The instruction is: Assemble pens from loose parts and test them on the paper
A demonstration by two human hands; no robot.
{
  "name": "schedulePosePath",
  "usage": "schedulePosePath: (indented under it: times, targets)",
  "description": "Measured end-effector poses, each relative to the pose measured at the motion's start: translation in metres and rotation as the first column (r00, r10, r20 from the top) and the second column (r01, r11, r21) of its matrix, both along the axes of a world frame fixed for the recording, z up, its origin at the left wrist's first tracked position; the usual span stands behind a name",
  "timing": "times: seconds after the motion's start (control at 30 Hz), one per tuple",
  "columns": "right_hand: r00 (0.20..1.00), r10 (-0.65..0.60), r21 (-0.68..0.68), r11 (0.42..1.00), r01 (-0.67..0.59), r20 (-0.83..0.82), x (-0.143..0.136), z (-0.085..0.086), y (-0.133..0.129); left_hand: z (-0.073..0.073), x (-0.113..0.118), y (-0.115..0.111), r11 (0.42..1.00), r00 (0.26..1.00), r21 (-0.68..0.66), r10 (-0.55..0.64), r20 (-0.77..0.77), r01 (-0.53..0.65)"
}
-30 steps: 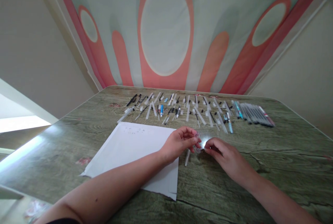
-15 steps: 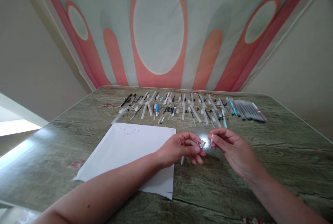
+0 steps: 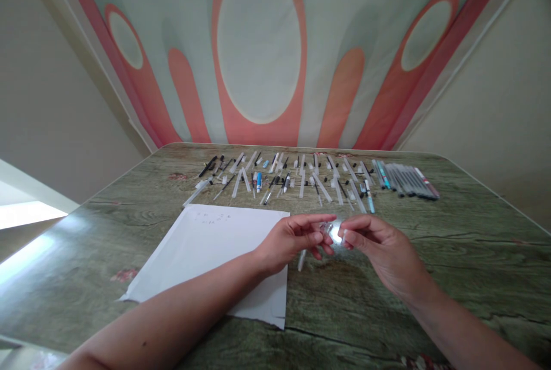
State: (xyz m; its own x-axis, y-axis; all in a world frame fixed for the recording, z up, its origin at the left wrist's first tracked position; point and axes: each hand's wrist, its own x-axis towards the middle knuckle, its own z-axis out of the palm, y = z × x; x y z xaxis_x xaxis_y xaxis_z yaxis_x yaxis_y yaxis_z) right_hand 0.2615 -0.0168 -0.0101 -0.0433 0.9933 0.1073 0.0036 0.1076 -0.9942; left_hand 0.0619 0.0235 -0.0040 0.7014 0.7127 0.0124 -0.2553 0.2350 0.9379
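Observation:
My left hand [image 3: 297,242] is over the paper's right edge, its fingers curled around small clear plastic pieces [image 3: 326,227] and its index finger stretched out. Their exact kind is too small to make out. Just to the right, my right hand [image 3: 382,244] pinches a tiny pale piece [image 3: 343,236] between thumb and fingertips, close to the left fingertips but apart from them. Beneath the left hand lies a clear pen barrel [image 3: 302,260] on the table, partly hidden by the fingers.
A sheet of white paper [image 3: 202,261] with small pencil-like marks lies at left on the wood-patterned table [image 3: 465,278]. Beyond it, rows of pen parts [image 3: 302,184] are spread out. Several pens [image 3: 408,179] lie side by side at the back right.
My left index finger has straightened out over the clear pieces. My right hand has moved slightly left, nearer the left fingertips.

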Motion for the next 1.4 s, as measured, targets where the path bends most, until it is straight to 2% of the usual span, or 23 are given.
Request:
schedulePosePath:
  times: [0.1, 0.27, 0.47, 0.7, 1.03, 1.4]
  targets:
    - [0.999, -0.018, 0.016, 1.0, 0.017, 0.037, -0.001, 0.0, 0.0, 0.002, -0.001, 0.001, 0.997, 0.999, -0.08, -0.005, 0.037, 0.008]
    - [0.988, -0.069, 0.092, 0.994, 0.057, 0.135, -0.003, 0.004, -0.003, 0.004, -0.003, 0.002, 0.974, 0.993, -0.213, -0.064, 0.101, 0.084]
    - [0.965, -0.119, 0.215, 0.974, 0.068, 0.233, -0.007, 0.008, -0.008, -0.001, -0.003, 0.003, 0.936, 0.985, -0.312, -0.13, 0.117, 0.161]
    - [0.94, -0.176, 0.293, 0.952, 0.087, 0.293, -0.008, 0.007, -0.012, -0.004, 0.0, -0.001, 0.925, 0.98, -0.327, -0.161, 0.119, 0.192]
    - [0.923, -0.19, 0.378, 0.924, 0.054, 0.334, -0.007, 0.004, -0.011, 0.0, 0.004, -0.004, 0.864, 0.957, -0.416, -0.227, 0.179, 0.283]
    - [0.92, -0.197, 0.341, 0.937, 0.075, 0.338, -0.004, 0.001, -0.01, -0.005, 0.002, -0.004, 0.886, 0.95, -0.343, -0.291, 0.112, 0.312]
